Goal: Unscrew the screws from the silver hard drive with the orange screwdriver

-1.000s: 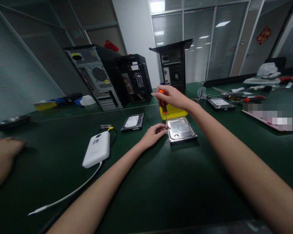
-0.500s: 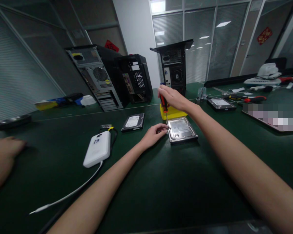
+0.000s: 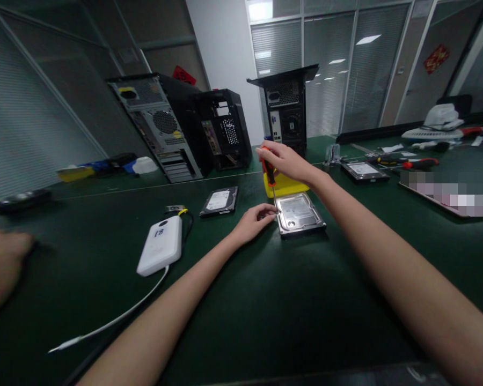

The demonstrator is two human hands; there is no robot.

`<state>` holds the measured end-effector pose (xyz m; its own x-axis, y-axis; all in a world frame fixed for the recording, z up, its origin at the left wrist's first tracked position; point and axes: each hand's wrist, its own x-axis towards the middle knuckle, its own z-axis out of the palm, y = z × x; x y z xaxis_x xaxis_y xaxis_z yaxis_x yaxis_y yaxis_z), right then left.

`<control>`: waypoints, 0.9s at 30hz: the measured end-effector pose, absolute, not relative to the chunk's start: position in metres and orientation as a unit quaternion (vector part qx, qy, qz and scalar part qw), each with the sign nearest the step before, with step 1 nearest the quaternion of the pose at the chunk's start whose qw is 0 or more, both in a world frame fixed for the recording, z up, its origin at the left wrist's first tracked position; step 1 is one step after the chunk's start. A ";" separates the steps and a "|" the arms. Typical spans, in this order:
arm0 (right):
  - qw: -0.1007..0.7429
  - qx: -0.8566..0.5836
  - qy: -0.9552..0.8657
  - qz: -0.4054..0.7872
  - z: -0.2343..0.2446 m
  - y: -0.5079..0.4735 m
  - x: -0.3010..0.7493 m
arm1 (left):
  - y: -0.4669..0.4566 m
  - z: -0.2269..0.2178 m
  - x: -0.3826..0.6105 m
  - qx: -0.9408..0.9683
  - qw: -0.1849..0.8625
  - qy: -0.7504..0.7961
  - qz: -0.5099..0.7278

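1. Two bare hands of mine work over a dark green, smooth tabletop (image 3: 290, 305) that spreads across the room's foreground.
2. My right hand (image 3: 284, 160) is closed around the red-and-black handle of a screwdriver (image 3: 269, 174), held nearly upright, its thin metal shaft pointing down.
3. Below it, flat on the green surface, lies a silver, rectangular metal hard drive (image 3: 301, 213); the shaft meets its upper left edge.
4. My left hand (image 3: 253, 222) rests on the table with curled fingers at that drive's left edge; I cannot tell whether they pinch anything.
5. Just behind the drive sits a bright yellow object (image 3: 288, 186), partly hidden by my right hand.
6. To the left lie a black hard drive with a white label (image 3: 219, 202) and a white, round-cornered device (image 3: 161, 246) with a thin white cable (image 3: 124, 313).
7. Another person's hand (image 3: 4, 262), blurred, is at the far left edge.
8. To the right I see another labelled hard drive (image 3: 365, 170) and a red-and-black tool handle (image 3: 421, 163).
9. Toward the back stand a tall black computer case with a silver metal rear (image 3: 163, 128), a smaller black case (image 3: 225, 128) and a black case with an overhanging top (image 3: 295, 102).
10. Beyond are a white wall column (image 3: 223, 53), glass partitions with blinds (image 3: 330, 80) and a red paper diamond (image 3: 435, 59).
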<state>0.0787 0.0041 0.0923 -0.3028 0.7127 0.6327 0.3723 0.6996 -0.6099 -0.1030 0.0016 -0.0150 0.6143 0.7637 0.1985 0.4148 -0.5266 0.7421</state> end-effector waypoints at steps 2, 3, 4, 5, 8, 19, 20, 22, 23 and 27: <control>0.480 -0.353 -0.787 0.160 0.093 0.004 0.078 | 0.001 -0.015 -0.103 0.835 0.332 0.354 0.261; 0.479 -0.357 -0.787 0.151 0.093 0.004 0.078 | 0.001 -0.015 -0.103 0.835 0.330 0.355 0.261; 0.478 -0.361 -0.788 0.143 0.092 0.005 0.078 | 0.001 -0.015 -0.103 0.835 0.327 0.356 0.262; 0.475 -0.363 -0.790 0.137 0.092 0.006 0.078 | 0.002 -0.015 -0.103 0.836 0.326 0.356 0.262; 0.468 -0.369 -0.795 0.114 0.089 0.010 0.079 | 0.002 -0.016 -0.103 0.836 0.327 0.353 0.262; 0.475 -0.370 -0.795 0.076 0.086 0.014 0.084 | 0.002 -0.016 -0.103 0.834 0.333 0.352 0.265; 0.477 -0.370 -0.793 0.079 0.087 0.014 0.084 | 0.001 -0.015 -0.103 0.834 0.332 0.353 0.265; 0.481 -0.368 -0.791 0.080 0.088 0.013 0.083 | 0.001 -0.015 -0.103 0.833 0.331 0.357 0.264; 0.483 -0.368 -0.791 0.078 0.088 0.012 0.083 | 0.001 -0.015 -0.103 0.833 0.331 0.358 0.264; 0.487 -0.356 -0.793 0.086 0.090 0.010 0.081 | 0.001 -0.014 -0.103 0.834 0.328 0.357 0.264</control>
